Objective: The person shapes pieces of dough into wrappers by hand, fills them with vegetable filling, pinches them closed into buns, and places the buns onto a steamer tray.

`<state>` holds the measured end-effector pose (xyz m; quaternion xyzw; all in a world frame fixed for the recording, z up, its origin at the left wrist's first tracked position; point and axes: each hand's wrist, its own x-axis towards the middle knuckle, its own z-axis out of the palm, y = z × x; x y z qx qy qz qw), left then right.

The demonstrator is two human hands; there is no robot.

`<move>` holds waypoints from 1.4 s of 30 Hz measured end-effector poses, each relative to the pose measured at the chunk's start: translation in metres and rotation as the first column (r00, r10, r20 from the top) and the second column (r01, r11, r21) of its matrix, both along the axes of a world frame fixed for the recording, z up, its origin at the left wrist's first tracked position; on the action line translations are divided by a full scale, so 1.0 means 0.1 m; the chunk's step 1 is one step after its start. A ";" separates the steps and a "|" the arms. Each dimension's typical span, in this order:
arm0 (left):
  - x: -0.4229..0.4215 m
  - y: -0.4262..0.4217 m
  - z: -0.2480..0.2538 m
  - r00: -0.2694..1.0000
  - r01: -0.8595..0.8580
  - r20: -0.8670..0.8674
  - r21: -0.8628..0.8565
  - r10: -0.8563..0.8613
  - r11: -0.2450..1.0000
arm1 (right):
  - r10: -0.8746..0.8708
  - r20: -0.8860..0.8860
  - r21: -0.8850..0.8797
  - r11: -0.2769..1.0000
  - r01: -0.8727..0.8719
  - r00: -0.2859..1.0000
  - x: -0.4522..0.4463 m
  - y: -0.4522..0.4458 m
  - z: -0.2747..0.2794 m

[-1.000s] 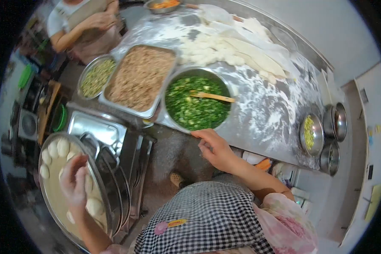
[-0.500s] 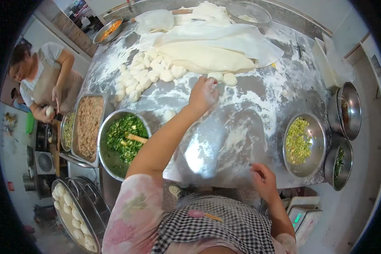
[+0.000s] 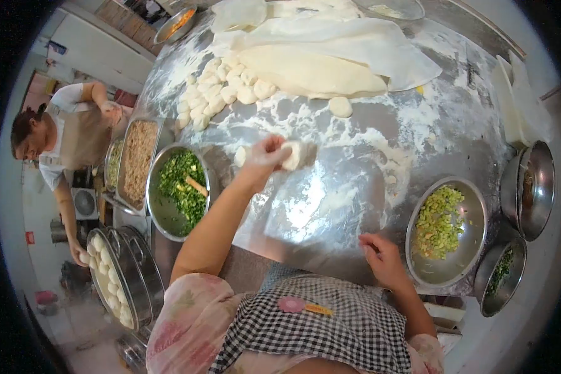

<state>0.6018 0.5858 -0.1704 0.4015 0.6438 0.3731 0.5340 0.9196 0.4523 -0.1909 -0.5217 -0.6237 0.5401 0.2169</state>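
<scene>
My left hand (image 3: 267,161) is closed on a flat round piece of dough (image 3: 293,156), held above the floured steel table (image 3: 349,187). Just left of that hand lies another small dough piece (image 3: 240,156). A single dough round (image 3: 340,107) rests farther back, in front of the large folded dough sheet (image 3: 311,65). My right hand (image 3: 383,257) hovers at the table's near edge with its fingers apart and nothing in them. Beside it stands a steel bowl of chopped pale-green vegetable (image 3: 439,223).
Many dough pieces (image 3: 213,93) lie clustered at back left. On the left are a bowl of chopped greens (image 3: 179,187) with a wooden handle and a tray of filling (image 3: 139,159). A co-worker (image 3: 81,137) reaches toward a steamer of buns (image 3: 109,280). More bowls (image 3: 502,277) stand right.
My left hand has picked up one of two dough rounds by the sheet and brought it back toward me. The co-worker's hand has moved down to the steamer. The view has shifted.
</scene>
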 end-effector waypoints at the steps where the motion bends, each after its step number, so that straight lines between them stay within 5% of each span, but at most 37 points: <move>1: -0.05 -0.20 -0.11 1.000 -0.003 -0.031 -0.065 0.001 0.998 | 0.030 -0.003 0.013 0.999 -0.030 1.000 -0.05 0.06 0.00; 2: -0.08 -0.37 -0.23 0.998 -0.007 -0.056 -0.131 0.000 0.991 | 0.061 -0.003 0.025 0.998 -0.061 0.998 -0.09 0.10 0.01; 5: -0.18 -0.65 -0.57 0.775 0.227 -0.631 0.228 -0.034 0.947 | 0.124 -0.004 0.073 0.990 -0.123 0.992 -0.20 0.13 0.03; 8: -0.14 -0.64 -0.85 0.652 0.389 -0.731 0.551 0.202 0.738 | 0.155 0.003 0.117 0.981 -0.154 0.988 -0.26 0.13 0.02; 12: 0.08 -0.46 -0.95 0.625 0.635 -0.776 0.445 -0.081 0.632 | 0.190 0.038 0.027 0.981 -0.191 0.981 -0.36 0.06 0.05; 13: 0.11 -0.45 -0.99 0.686 0.602 -0.726 0.531 -0.047 0.596 | 0.222 0.056 0.048 0.973 -0.225 0.973 -0.39 0.06 0.07; 16: 0.11 -0.64 -0.75 0.727 0.627 -0.598 0.378 -0.338 0.681 | 0.283 0.082 0.100 0.952 -0.290 0.956 -0.40 0.08 0.11; 17: 0.06 -0.65 -0.75 0.517 0.778 -0.663 0.101 -0.541 0.620 | 0.271 0.065 0.107 0.955 -0.277 0.960 -0.39 0.05 0.09; 20: 0.20 -0.82 -0.73 0.349 0.800 -0.925 0.212 -0.148 0.561 | 0.206 0.028 0.061 0.976 -0.207 0.978 -0.37 -0.02 0.00; 21: 0.25 -0.79 -0.72 0.267 0.773 -0.920 0.025 -0.289 0.633 | 0.178 0.020 0.033 0.983 -0.178 0.984 -0.37 -0.04 -0.03; 25: 0.38 -0.49 -0.96 0.319 0.692 -0.943 0.168 -0.089 0.702 | 0.210 0.059 0.073 0.974 -0.214 0.976 -0.38 -0.10 -0.12; 26: 0.32 -0.23 -0.81 0.639 0.582 -0.659 0.077 -0.397 0.810 | 0.216 0.055 0.077 0.973 -0.220 0.975 -0.41 -0.08 -0.11; 27: 0.25 0.02 -0.68 0.832 0.517 -0.185 -0.087 -0.524 0.852 | 0.218 0.051 0.078 0.972 -0.222 0.975 -0.41 -0.08 -0.11; 29: -0.09 0.26 -1.11 0.763 0.476 -0.631 0.405 -0.138 0.780 | 0.195 0.065 0.032 0.980 -0.197 0.979 -0.44 -0.10 -0.03; 32: -0.17 0.37 -0.90 0.284 0.600 -0.950 0.283 0.131 0.749 | 0.202 0.118 0.009 0.979 -0.205 0.972 -0.44 -0.10 0.00; 38: -0.10 0.50 -0.95 0.464 0.453 -0.882 0.311 0.077 0.835 | 0.198 0.119 0.075 0.975 -0.208 0.973 -0.48 -0.11 0.05; 39: -0.05 0.30 -0.65 0.485 0.377 -0.859 0.374 0.163 0.847 | 0.214 0.107 0.096 0.970 -0.224 0.971 -0.51 -0.09 0.05; 42: -0.29 -0.08 -0.59 0.183 0.061 -0.878 0.460 0.443 0.886 | 0.153 0.076 0.091 0.983 -0.160 0.985 -0.59 -0.05 0.14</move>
